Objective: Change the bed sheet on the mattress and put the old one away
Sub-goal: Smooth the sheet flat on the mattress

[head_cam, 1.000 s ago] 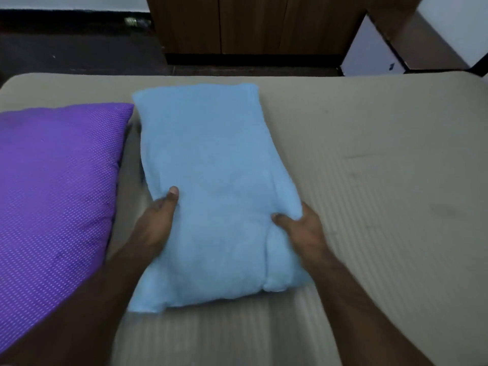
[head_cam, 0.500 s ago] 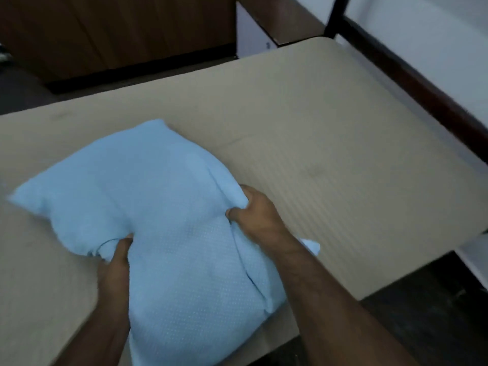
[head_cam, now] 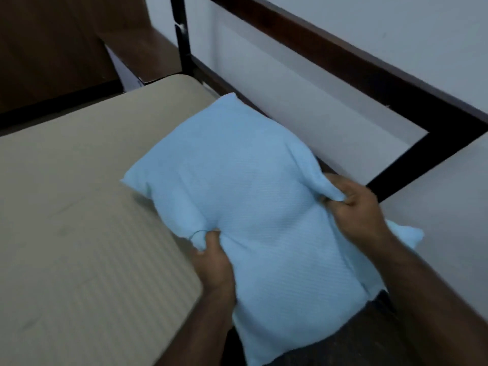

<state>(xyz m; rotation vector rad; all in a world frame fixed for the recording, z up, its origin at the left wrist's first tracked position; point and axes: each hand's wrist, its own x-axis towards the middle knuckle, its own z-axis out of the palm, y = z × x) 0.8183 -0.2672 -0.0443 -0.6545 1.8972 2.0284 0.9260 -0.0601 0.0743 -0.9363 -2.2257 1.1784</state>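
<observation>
While both hands grip it, pale blue pillow (head_cam: 253,207) held over the mattress (head_cam: 87,207) edge.
Head view: left hand (head_cam: 215,262) pinches the pillow's near-left side; right hand (head_cam: 355,207) bunches fabric at its right edge. Mattress bare, tan, ribbed. Dark bed frame (head_cam: 396,101) against white wall (head_cam: 396,30) behind.

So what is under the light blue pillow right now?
Under the light blue pillow its left part overlaps the beige mattress edge; the rest hangs over dark floor. Left hand and right hand grip it. Whatever lies directly beneath is covered.
</observation>
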